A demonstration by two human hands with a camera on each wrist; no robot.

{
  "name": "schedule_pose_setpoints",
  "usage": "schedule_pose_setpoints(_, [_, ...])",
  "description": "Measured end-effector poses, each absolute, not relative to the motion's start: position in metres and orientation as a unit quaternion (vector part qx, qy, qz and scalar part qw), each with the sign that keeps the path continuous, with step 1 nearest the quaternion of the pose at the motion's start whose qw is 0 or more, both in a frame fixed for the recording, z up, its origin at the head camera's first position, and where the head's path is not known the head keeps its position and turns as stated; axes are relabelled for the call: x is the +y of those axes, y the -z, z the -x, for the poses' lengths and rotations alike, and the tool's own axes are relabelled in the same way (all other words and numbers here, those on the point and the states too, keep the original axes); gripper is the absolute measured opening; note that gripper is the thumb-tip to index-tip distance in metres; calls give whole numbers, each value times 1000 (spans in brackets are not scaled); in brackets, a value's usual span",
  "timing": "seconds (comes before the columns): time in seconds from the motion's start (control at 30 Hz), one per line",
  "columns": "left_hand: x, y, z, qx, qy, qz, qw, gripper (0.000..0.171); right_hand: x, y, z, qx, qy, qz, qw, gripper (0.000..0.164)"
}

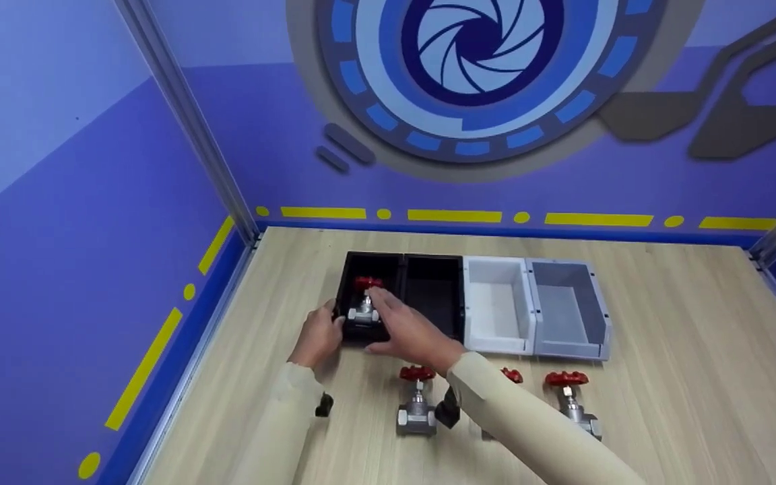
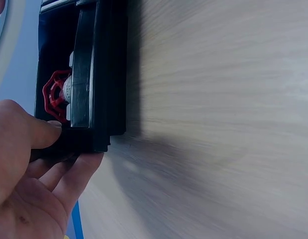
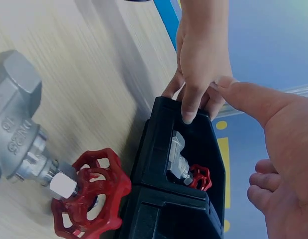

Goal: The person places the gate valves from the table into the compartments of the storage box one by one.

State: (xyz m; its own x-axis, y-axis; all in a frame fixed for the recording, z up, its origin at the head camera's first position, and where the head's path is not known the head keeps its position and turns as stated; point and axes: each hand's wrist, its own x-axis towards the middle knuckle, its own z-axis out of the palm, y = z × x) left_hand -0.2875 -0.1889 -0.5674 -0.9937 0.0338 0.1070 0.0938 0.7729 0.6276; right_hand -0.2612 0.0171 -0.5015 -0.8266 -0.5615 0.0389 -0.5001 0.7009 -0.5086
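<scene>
A gate valve [image 1: 364, 312] with a red handwheel [image 3: 200, 178] lies inside the leftmost black bin [image 2: 99, 99]. My left hand [image 1: 318, 337] grips that bin's outer left wall, thumb [image 2: 44, 133] over the rim and fingers against the outside. Above the bin's right part is my right hand [image 1: 415, 333], its fingers extended and holding nothing. In the right wrist view this hand [image 3: 288, 149] appears beside the bin, apart from the valve. Closer to me, another gate valve [image 1: 417, 407] stands on the table below my right wrist.
To the right, joined in a row, are a second black bin [image 1: 463, 296], a white bin [image 1: 496, 349] and a grey bin [image 1: 573, 351]. Further valves stand in front, one at right [image 1: 571, 397], another partly hidden [image 1: 512, 375] by my right sleeve. Printed panels [image 1: 334, 188] wall the table.
</scene>
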Motion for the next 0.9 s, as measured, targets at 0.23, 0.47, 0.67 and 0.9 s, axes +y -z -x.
schedule_pose_setpoints(0.23, [-187, 572, 284, -943, 328, 35, 47, 35, 24, 505, 252, 921, 240, 301, 63, 100])
schedule_pose_setpoints(0.47, [-187, 570, 286, -944, 325, 41, 43, 35, 33, 508, 245, 923, 224, 307, 54, 98])
schedule_pose_setpoints(0.67, [-189, 564, 287, -942, 328, 34, 57, 49, 44, 510, 235, 924, 226, 304, 58, 98])
schedule_pose_setpoints(0.9, [-177, 553, 287, -937, 319, 41, 134, 62, 57, 518, 224, 924, 241, 292, 50, 98])
